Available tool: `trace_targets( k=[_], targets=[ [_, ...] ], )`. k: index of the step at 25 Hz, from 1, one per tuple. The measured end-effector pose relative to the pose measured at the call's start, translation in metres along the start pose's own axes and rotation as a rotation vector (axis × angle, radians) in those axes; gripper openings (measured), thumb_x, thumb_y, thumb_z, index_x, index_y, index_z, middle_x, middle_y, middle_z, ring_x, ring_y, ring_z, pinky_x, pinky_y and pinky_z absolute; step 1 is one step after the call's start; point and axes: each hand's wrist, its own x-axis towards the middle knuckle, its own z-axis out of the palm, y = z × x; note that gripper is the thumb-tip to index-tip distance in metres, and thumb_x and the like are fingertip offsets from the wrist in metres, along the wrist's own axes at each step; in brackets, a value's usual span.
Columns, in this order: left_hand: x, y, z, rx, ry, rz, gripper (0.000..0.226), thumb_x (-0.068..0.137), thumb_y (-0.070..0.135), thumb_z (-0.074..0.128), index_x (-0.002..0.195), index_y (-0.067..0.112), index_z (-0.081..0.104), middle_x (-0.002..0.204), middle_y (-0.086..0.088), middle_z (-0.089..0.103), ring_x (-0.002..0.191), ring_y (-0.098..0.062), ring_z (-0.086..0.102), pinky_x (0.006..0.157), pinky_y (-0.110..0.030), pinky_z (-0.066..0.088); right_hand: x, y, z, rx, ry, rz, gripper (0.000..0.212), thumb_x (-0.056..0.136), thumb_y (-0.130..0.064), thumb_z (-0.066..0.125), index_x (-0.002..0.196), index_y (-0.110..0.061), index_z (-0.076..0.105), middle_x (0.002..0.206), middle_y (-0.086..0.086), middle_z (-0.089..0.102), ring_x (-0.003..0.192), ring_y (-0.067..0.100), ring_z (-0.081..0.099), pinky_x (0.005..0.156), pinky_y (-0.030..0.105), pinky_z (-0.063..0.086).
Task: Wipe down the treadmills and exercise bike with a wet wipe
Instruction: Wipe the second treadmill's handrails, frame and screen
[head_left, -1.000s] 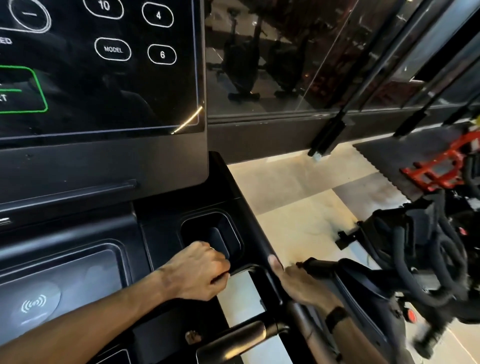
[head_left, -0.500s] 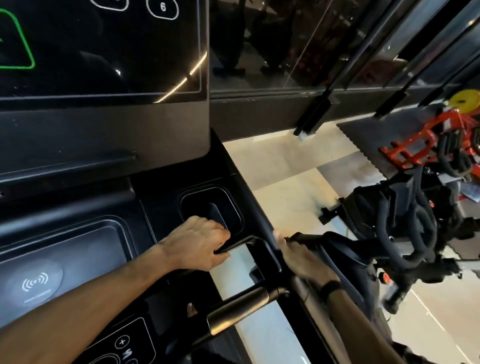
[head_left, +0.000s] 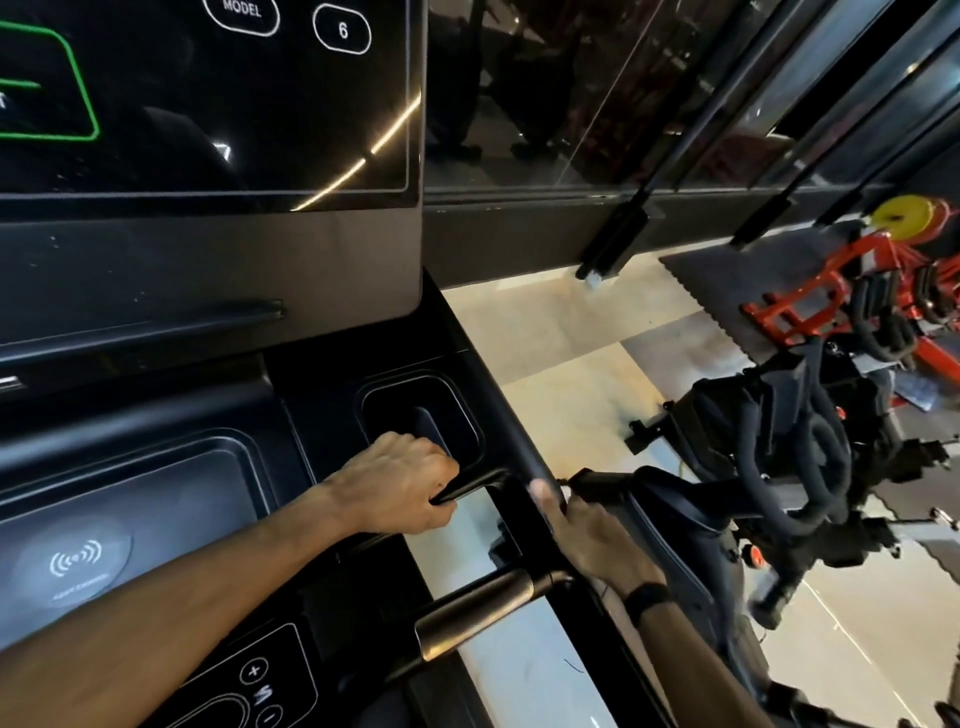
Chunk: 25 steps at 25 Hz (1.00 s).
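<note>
**Hands on the treadmill's right rail**

The treadmill console (head_left: 208, 322) filled the left half of the frame: a glossy black touchscreen (head_left: 208, 104) at the upper left with white oval buttons and a green outline, a matte grey band beneath it, then smooth moulded black plastic. A shallow rounded-rectangle tray (head_left: 130, 499) with a printed wireless-charging symbol sat at the lower left, and a deeper rounded pocket (head_left: 421, 415) lay near the centre.

The left hand (head_left: 400, 488) reached in from the lower left, its fingers curled over the thin black crossbar (head_left: 467, 486) just below the pocket. No wet wipe could be made out under it, so whether it held one cannot be told. The right hand (head_left: 587, 535), a dark band (head_left: 647, 597) on its wrist, lay along the black side rail (head_left: 524, 452) at centre right, thumb stretched up the rail; its fingers were hidden behind the rail, so its grip cannot be told.

A bronze-toned metal grip (head_left: 478, 608) angled across the lower centre. The exercise bike (head_left: 779, 467), black with padded looping handlebars, stood at the right on pale tiles (head_left: 545, 353), beside a red rack (head_left: 831, 296) on a dark mat.
</note>
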Motion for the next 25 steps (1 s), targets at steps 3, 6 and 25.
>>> trace_targets(
  k=[3,6,25],
  targets=[
    [0.003,0.002,0.002,0.015,-0.004,0.01,0.041,0.092,0.049,0.053,0.065,0.029,0.031,0.069,0.012,0.04,0.06,-0.006,0.036,0.07,-0.028,0.023,-0.017,-0.009,0.009,-0.068,0.052,-0.024,0.096,0.084,-0.087,0.018,0.12,-0.009,0.06,0.112,0.012,0.065,0.11,0.031,0.062,0.088,0.037,0.046],
    [-0.002,0.002,0.0,0.026,-0.01,0.005,0.042,0.092,0.051,0.054,0.064,0.029,0.032,0.07,0.012,0.041,0.06,-0.008,0.038,0.068,-0.029,0.024,-0.009,-0.027,0.01,0.11,0.061,-0.164,0.093,0.089,-0.083,0.024,0.149,-0.013,0.038,0.148,0.013,0.046,0.138,0.03,0.042,0.106,0.037,0.036],
    [-0.011,0.002,-0.001,0.284,0.142,0.192,0.044,0.091,0.05,0.046,0.057,0.029,0.028,0.057,0.016,0.032,0.05,-0.007,0.034,0.052,-0.02,0.036,0.017,0.009,0.009,0.24,0.111,-0.397,0.061,0.105,-0.059,0.026,0.153,-0.023,0.033,0.157,0.003,0.039,0.146,0.024,0.034,0.113,0.038,0.027]
  ],
)
